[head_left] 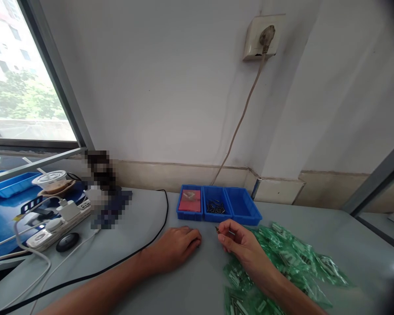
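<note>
A small dark metal piece (217, 228) pinched between the right hand's (238, 245) thumb and fingertips, above the counter (197, 293).
The piece is slim and short, its fine shape too small to tell, just near of the middle blue bin (213, 216), which holds loose metal pins or screws (216, 207); the left blue bin (189, 215) holds a red sheet (188, 205). Left hand (180, 245) lies palm down, fingers loosely curled; whether it grips anything, I cannot tell. Green transparent bags (289, 249) of metal parts lie right.
</note>
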Action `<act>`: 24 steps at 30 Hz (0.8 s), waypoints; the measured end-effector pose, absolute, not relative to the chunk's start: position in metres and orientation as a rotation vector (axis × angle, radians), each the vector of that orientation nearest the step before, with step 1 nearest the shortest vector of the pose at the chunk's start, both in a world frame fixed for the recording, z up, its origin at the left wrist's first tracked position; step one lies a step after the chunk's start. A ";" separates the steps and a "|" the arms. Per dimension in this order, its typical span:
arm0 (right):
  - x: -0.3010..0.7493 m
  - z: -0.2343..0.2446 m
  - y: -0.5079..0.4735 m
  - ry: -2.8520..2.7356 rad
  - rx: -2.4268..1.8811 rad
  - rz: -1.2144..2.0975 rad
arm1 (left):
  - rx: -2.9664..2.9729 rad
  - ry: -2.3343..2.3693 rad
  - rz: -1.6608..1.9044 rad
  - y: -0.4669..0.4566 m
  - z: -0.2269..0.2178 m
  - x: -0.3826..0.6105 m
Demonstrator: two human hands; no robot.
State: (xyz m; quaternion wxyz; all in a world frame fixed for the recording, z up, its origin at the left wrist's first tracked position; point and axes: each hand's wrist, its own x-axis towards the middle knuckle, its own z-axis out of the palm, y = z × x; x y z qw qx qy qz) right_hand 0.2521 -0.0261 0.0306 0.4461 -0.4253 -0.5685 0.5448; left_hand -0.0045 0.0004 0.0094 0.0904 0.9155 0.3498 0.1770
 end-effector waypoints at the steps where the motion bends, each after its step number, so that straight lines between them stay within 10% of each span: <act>1: 0.252 0.032 -0.027 -1.406 -1.062 1.351 | 2.724 1.038 0.528 0.000 0.009 -0.005; 24: 0.249 0.032 -0.027 -1.236 -0.954 1.472 | 2.710 1.045 0.518 0.001 0.008 -0.004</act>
